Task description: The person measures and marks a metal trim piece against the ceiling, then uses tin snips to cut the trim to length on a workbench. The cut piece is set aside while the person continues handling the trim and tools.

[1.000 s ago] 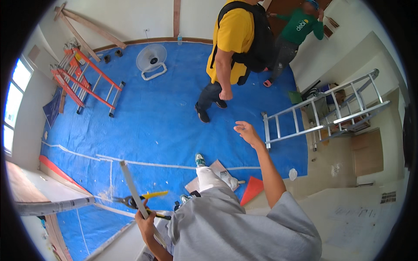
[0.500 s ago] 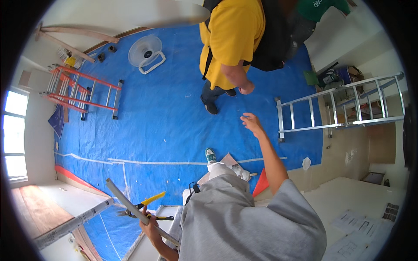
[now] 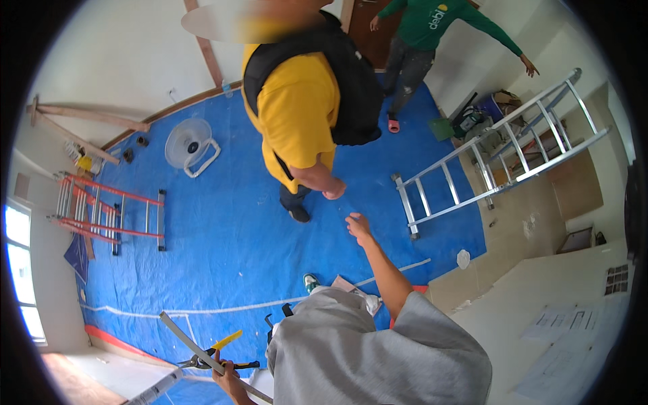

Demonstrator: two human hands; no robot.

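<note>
At the lower left my left hand is closed around a long, narrow grey metal strip. The same hand also carries a pair of tin snips, with one yellow and one dark handle showing; their jaws lie beside the strip. My right hand reaches forward over the blue sheet, fingers loosely apart and nothing visible in them. Just ahead of it is the lowered hand of a person in a yellow shirt, apart from mine.
Another person in a green shirt points rightward. An aluminium ladder leans at the right, and an orange ladder lies at the left. A white fan sits on the sheet. Papers hang on the right wall.
My view has tilted up, and I now see more of the far room. The person in yellow has turned, showing a black backpack. The person in green now extends an arm to the right.
</note>
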